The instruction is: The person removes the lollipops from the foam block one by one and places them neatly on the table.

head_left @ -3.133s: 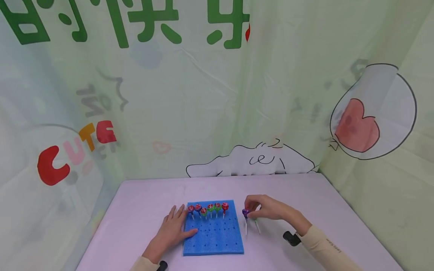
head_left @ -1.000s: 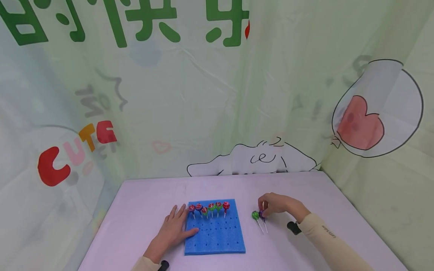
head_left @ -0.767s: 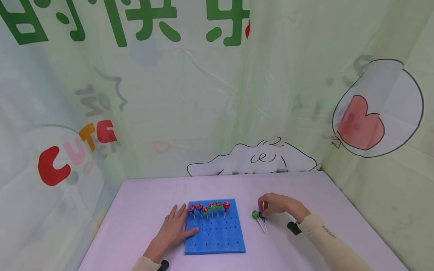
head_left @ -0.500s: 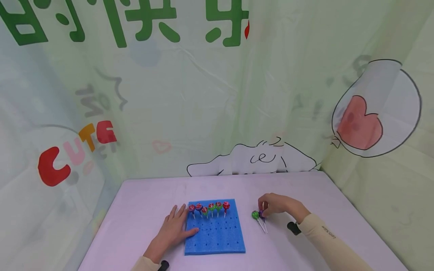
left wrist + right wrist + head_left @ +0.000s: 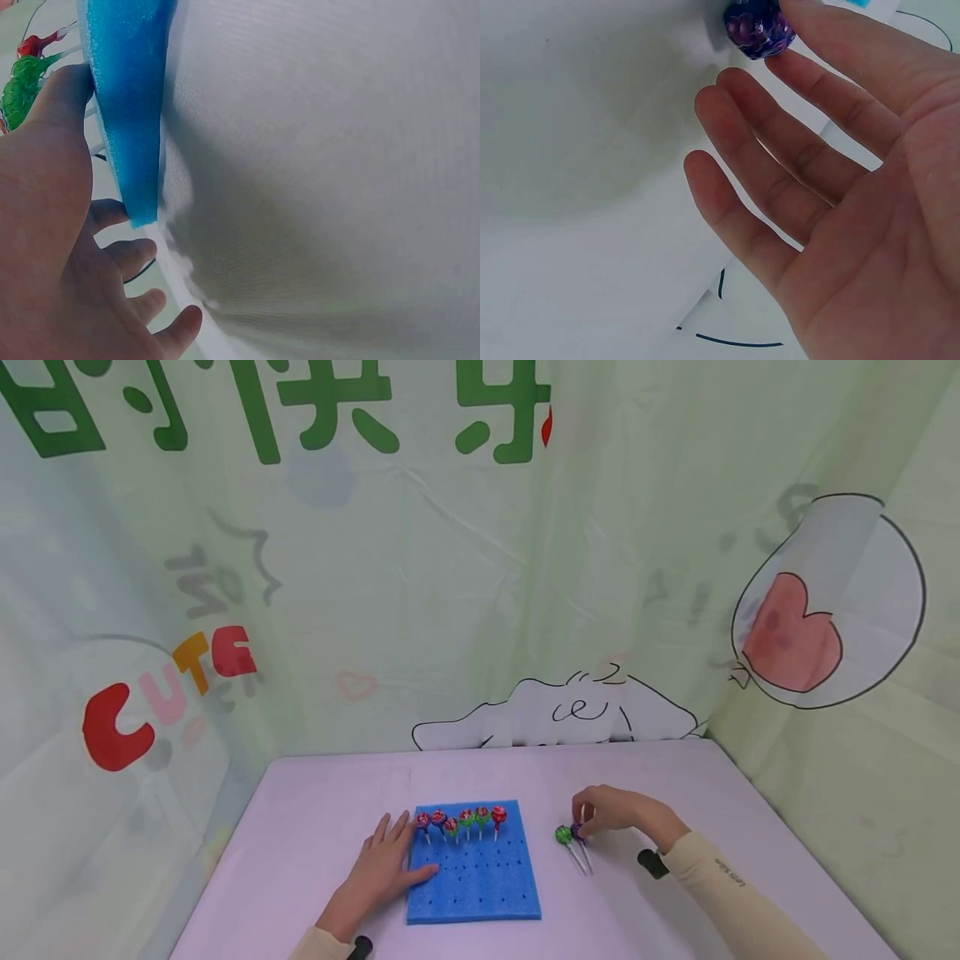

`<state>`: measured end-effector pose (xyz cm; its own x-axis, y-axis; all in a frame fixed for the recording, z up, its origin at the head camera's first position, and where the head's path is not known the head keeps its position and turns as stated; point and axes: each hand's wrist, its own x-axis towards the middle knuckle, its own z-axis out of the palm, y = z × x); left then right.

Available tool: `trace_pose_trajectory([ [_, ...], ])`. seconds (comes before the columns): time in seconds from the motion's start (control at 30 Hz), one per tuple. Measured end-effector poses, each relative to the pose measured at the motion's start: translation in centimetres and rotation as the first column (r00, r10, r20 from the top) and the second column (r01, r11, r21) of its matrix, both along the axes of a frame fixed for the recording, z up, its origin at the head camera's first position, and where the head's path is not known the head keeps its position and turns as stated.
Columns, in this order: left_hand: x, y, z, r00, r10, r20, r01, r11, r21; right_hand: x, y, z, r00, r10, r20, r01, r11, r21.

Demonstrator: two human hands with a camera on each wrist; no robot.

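Observation:
My left hand (image 5: pixel 377 868) lies spread at the left edge of a blue foam board (image 5: pixel 480 893), its thumb on the top face. In the left wrist view the fingers (image 5: pixel 129 256) reach past the board's corner. Several lollipops (image 5: pixel 467 819) in red, green and purple wrappers stand in a row in the board's far holes. To the right of the board, my right hand (image 5: pixel 611 810) pinches the wrapped head of a purple lollipop (image 5: pixel 756 28) between thumb and index finger, the other fingers extended. Close beside it on the left is a green lollipop (image 5: pixel 564 835), both white sticks pointing toward me.
Rows of small holes run across the nearer part of the board. A pale lilac cloth covers the table (image 5: pixel 337 789). Printed curtains (image 5: pixel 465 568) enclose it at the back and both sides. A dark camera (image 5: pixel 652 863) sits at my right wrist.
Since the oldest frame my right hand has moved right with the purple lollipop, from left of the green one to its right side. Over the last second the hands have barely moved.

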<state>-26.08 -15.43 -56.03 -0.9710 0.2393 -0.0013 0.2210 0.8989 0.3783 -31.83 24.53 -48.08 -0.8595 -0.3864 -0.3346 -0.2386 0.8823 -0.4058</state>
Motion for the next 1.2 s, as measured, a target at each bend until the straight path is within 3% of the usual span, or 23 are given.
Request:
trace_pose_trajectory([
  [0.77, -0.1, 0.0, 0.0, 1.000, -0.007, 0.008, 0.007, 1.000, 0.005, 0.1, -0.3, 1.7, 0.999, -0.007, -0.033, 0.006, 0.999, -0.032],
  [1.2, 0.0, 0.0, 0.2, 1.000, -0.005, 0.015, 0.005, 1.000, 0.012, -0.5, -1.2, 0.6, 0.993, 0.066, -0.099, -0.077, 0.991, -0.113],
])
